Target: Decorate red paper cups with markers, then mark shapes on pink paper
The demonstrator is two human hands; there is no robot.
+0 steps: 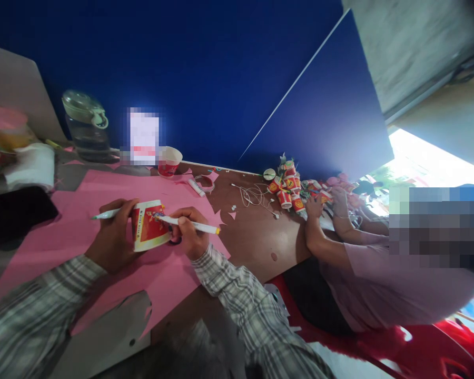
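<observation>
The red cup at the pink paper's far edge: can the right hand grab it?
Probably yes, if the right hand lets go of the white marker; mostly flat pink paper lies between hand and red cup.

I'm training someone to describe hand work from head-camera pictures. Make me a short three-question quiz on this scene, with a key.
1. True or false: the left hand holds a red paper cup and a green-tipped pen.
2. The right hand holds:
a) a spoon
b) a white pen with a yellow end
c) a ruler
3. Fill in: the large paper sheet beneath the hands is ____ in colour.

Key: 1 true; 2 b; 3 pink.
</observation>
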